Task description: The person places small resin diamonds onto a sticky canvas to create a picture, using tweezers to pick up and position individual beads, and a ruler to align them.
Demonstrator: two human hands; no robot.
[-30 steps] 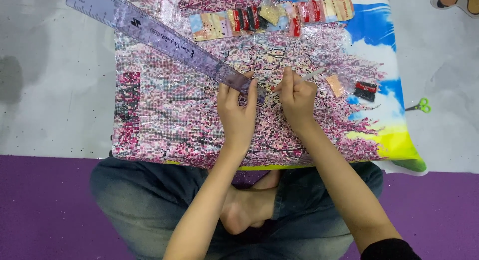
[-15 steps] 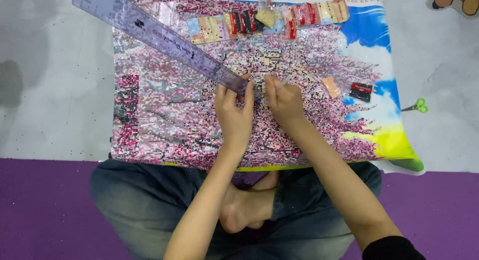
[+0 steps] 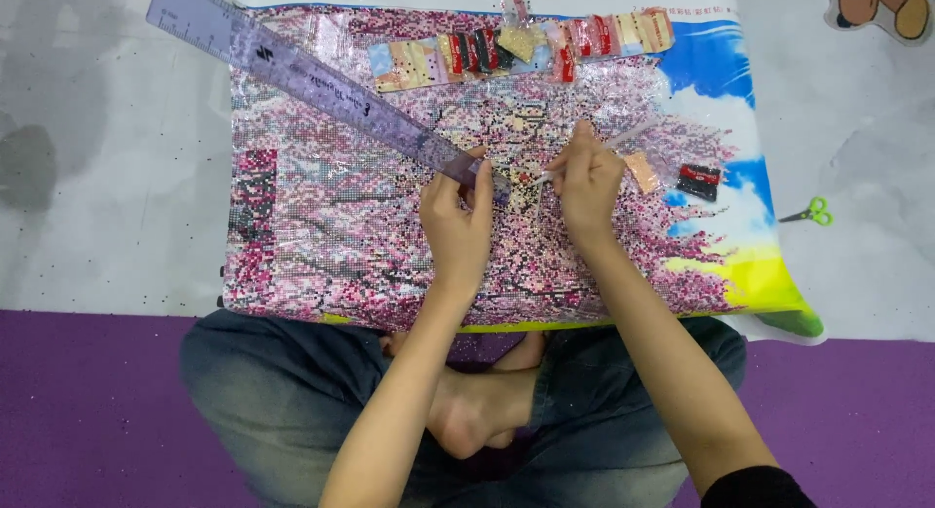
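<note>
The person sits cross-legged on a purple mat, bent over a diamond-painting canvas that lies flat on the pale grey floor in front of the knees. The canvas is mostly pink blossom, with blue sky and a yellow-green strip toward its right edge. The left hand rests near the middle of the canvas, its fingertips pinching the near end of a long clear ruler and pressing it to the surface; the ruler runs diagonally from there to the far left corner, overhanging the canvas edge. Just to the right, the right hand is closed around a slim pale applicator pen, its tip pointing down-left to the canvas just beside the ruler's end, its back end angled up to the far right. The two hands sit close together without touching. Along the far edge of the canvas lies a row of small bead packets in reds, tans and black. A couple more small packets lie right of the pen hand. Well off to the right, on bare floor, sits a pair of small green-handled scissors.
</note>
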